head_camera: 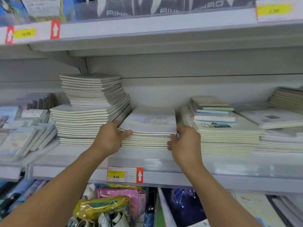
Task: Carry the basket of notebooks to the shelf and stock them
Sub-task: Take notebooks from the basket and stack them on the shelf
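Both hands on the middle stack, shelf front edge

Left hand (113,138) and right hand (183,141) gripped the notebook stack (150,128) by its sides, fingers curled round. Risk: leaning left pile (91,105) touched it; a nudge could topple it. Basket out of view; covers blurred.

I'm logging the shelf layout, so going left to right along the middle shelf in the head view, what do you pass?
Slanted wrapped notebooks → tall leaning notebook stack → left hand → low notebook stack being gripped → right hand → stack topped with small books → far-right stacks.
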The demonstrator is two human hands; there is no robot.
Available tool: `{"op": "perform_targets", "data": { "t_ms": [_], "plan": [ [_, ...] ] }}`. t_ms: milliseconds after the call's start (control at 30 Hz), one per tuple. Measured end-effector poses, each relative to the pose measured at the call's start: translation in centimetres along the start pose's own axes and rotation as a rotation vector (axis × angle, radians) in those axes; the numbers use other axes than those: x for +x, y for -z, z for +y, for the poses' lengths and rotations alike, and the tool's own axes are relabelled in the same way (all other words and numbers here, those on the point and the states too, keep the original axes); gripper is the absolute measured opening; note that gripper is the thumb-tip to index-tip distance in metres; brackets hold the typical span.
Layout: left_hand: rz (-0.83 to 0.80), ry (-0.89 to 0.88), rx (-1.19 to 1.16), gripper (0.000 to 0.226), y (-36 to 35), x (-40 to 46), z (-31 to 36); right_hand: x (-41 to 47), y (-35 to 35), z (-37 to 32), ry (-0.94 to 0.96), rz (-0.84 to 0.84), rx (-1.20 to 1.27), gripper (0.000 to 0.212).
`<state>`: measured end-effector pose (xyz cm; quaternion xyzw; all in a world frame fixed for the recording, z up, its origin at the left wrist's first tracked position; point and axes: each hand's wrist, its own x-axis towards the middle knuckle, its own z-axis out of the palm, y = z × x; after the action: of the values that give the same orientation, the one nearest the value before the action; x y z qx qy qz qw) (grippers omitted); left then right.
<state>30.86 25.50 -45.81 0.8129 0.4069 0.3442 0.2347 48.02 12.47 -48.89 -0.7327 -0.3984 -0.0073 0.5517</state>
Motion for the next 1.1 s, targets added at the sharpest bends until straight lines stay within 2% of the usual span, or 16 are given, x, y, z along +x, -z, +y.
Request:
{"op": "perform_targets", "data": {
  "t_ms": [167, 333, 400, 433, 500, 533, 567, 633, 700, 767, 800, 833, 900, 1000, 1100],
  "plan": [
    [0.163, -0.051, 0.092, 0.022, -1.2, -0.8, 0.0, 0.3, -0.5, 0.4, 0.025, 0.052, -0.093, 0.010],
    [0.226, -0.030, 0.153, 0.024, -0.3, -1.4, 1.0, 0.2, 0.4, -0.7, -0.007, -0.070, -0.058, 0.004],
    [0.269, -0.095, 0.147, 0.035, 1.8, -2.9, 1.3, -0.8, 0.8, -1.5, 0.118, 0.016, -0.177, 0.019],
    [0.274, -0.155, 0.140, 0.033, 3.0, -4.3, 1.4, -1.7, 1.1, -2.0, 0.231, 0.098, -0.202, 0.027],
    [0.191, -0.232, 0.085, 0.023, 5.2, -8.3, 1.0, -4.6, 1.3, -3.9, 0.512, 0.168, -0.081, 0.024],
    [0.089, -0.218, 0.062, 0.020, 6.2, -10.7, 0.3, -6.3, 0.9, -4.5, 0.604, 0.102, 0.007, 0.016],
    [-0.058, -0.168, 0.061, 0.020, 6.9, -13.0, -0.9, -8.3, 0.2, -4.5, 0.637, -0.035, 0.087, 0.012],
    [-0.418, 0.008, 0.101, 0.021, 8.0, -17.9, -3.6, -12.8, -2.6, -3.6, 0.585, -0.457, 0.114, 0.021],
    [-0.739, 0.205, 0.198, 0.024, 8.6, -22.3, -6.7, -17.1, -5.8, -1.3, 0.454, -1.016, -0.037, 0.028],
    [-0.896, 0.285, 0.330, 0.030, 8.3, -26.2, -9.5, -21.8, -9.0, 2.0, 0.231, -1.559, -0.306, 0.036],
    [-0.940, 0.303, 0.400, 0.034, 8.0, -27.9, -10.6, -24.3, -10.2, 4.0, 0.158, -1.745, -0.467, 0.043],
    [-0.990, 0.315, 0.476, 0.038, 7.7, -29.1, -11.7, -26.7, -11.4, 6.2, 0.148, -1.836, -0.592, 0.052],
    [-1.078, 0.311, 0.645, 0.046, 7.0, -30.4, -13.0, -31.4, -13.3, 10.5, 0.171, -1.854, -0.732, 0.071],
    [-1.067, 0.265, 0.618, 0.049, 5.9, -30.7, -13.7, -37.3, -14.8, 17.1, 0.059, -1.680, -0.815, 0.087],
    [-1.112, 0.257, 0.621, 0.049, 6.3, -30.7, -14.7, -40.6, -15.3, 22.1, 0.023, -1.533, -0.909, 0.131]
  ]
}}
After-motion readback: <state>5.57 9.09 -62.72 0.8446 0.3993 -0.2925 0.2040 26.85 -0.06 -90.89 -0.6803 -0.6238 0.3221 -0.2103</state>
